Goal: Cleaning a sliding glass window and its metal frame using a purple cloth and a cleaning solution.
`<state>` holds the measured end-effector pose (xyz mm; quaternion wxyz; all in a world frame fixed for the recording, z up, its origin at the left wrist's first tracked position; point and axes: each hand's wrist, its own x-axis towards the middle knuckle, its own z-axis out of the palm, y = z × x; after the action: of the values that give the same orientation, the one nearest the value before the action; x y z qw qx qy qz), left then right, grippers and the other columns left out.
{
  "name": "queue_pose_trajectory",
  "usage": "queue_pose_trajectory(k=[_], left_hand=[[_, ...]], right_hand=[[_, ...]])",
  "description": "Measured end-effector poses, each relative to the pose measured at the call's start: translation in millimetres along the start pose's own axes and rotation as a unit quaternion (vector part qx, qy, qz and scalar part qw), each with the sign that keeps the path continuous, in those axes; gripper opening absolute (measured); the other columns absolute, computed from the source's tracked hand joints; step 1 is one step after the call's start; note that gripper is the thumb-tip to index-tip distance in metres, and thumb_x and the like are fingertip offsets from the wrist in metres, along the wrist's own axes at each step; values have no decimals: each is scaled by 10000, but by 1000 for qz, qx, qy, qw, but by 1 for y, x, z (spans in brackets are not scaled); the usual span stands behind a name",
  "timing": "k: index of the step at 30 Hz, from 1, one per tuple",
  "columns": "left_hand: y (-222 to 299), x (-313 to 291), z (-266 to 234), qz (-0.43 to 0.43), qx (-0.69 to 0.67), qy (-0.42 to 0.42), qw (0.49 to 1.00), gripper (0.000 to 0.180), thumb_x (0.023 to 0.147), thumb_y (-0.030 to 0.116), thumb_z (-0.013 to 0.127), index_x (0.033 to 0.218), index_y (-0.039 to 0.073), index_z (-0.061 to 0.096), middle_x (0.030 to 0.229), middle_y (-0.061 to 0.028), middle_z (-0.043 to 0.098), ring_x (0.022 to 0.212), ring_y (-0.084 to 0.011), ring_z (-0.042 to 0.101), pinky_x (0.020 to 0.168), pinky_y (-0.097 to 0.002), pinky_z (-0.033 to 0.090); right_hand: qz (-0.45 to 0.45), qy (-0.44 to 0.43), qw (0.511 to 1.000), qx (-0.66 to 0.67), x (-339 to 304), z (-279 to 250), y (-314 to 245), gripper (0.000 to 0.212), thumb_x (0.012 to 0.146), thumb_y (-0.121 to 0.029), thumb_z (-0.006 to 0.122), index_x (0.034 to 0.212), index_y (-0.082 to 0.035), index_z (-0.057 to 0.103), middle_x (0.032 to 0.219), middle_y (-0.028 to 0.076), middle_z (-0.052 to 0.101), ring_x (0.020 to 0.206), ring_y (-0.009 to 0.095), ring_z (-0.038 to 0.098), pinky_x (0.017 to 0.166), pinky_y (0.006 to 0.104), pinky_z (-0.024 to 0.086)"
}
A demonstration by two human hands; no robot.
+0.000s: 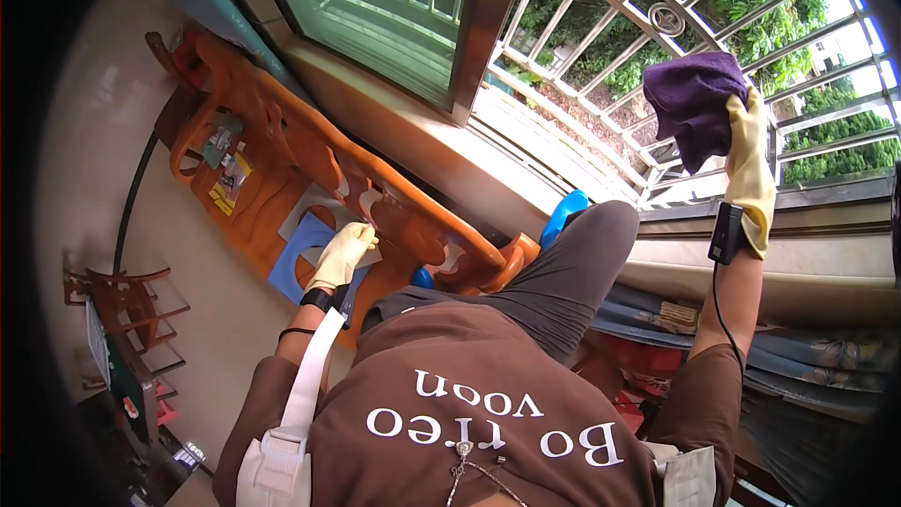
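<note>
My right hand (748,136), in a pale yellow rubber glove, is raised at the window on the right. Its fingers are closed on a dark purple cloth (693,105), which hangs in loose folds in front of the metal window bars (615,70). Lower and to the left, my left hand (345,255) wears a matching glove. Its fingers are curled in, with nothing showing in them, close to the carved back of an orange-brown wooden bench (394,211). A blue sheet-like item (291,268) lies on the bench seat by that hand.
A green-tinted glass window pane (375,28) in a brown frame stands left of the bars. Blue plastic (563,216) shows beside my raised knee. Packets (230,183) lie on the bench's far end. Small wooden furniture (131,310) stands at left; folded fabric (798,347) lies under the sill.
</note>
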<state>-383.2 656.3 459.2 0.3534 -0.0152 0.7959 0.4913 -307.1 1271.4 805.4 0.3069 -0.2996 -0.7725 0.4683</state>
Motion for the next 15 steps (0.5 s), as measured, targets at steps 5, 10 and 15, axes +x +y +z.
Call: queue_pose_trajectory(k=[5,10,15], left_hand=[[26,-20,-25,63,-40,48,996,370,1027,298,543,1151,-32,653,1070,-111,740,946,-194,707,875,-326,537],[45,-61,-43,64,-95,119,986,346,1036,276,538,1148,-27,663,1073,-122,742,942,-201,720,861,-314,538],[29,-82,-45,57,-93,145,983,386,1036,279,543,1171,-70,640,1080,-179,743,967,-232,723,885,-328,539]], right_hand=[[-148,14,986,73,27,116,-47,339,868,-40,583,1204,7,584,999,89,632,892,188,599,873,332,502],[-503,147,850,-57,12,202,-154,547,822,4,614,1365,-23,548,1252,198,620,1110,348,612,1044,446,465],[-543,186,818,27,18,317,-163,1085,709,35,788,1622,-60,211,1393,262,505,1252,420,551,1067,484,454]])
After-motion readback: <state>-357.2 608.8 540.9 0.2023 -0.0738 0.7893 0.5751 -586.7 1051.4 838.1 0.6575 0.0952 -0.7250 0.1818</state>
